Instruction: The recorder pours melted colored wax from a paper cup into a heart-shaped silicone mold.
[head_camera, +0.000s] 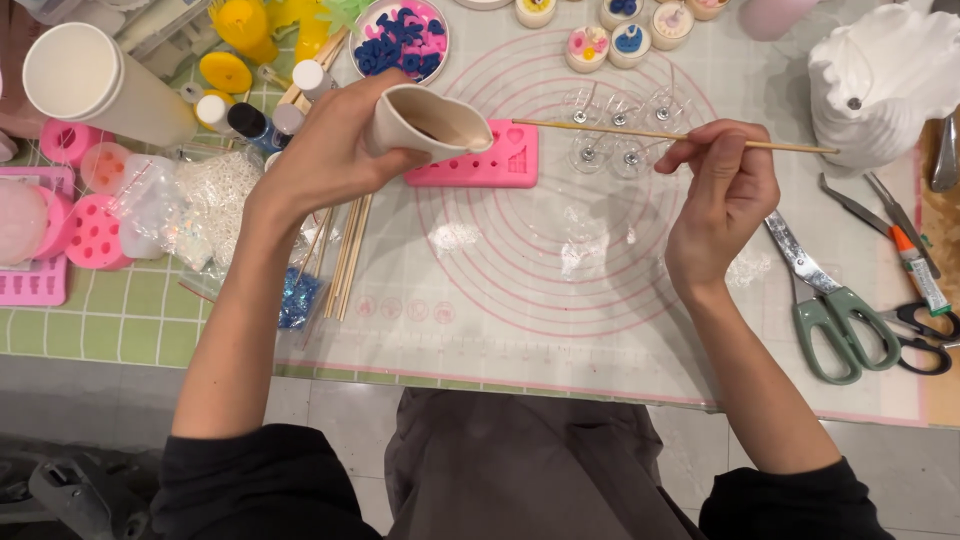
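Observation:
My left hand (325, 155) grips a squeezed paper cup (428, 122), tilted with its pinched lip over the left end of a pink silicone mould (500, 160). My right hand (722, 195) pinches a thin wooden stick (620, 130) held level, its tip reaching towards the cup's lip above the mould. Several small clear holders (612, 135) stand on the translucent mat (560, 250) just behind the stick.
Green-handled scissors (825, 305), tweezers (860, 205) and a glue tube (918, 268) lie at the right. A white ruffled object (885, 75) stands far right. Wooden sticks (345, 255), pink moulds (60, 215), a paper cup stack (95, 85) and small bottles (250, 120) crowd the left.

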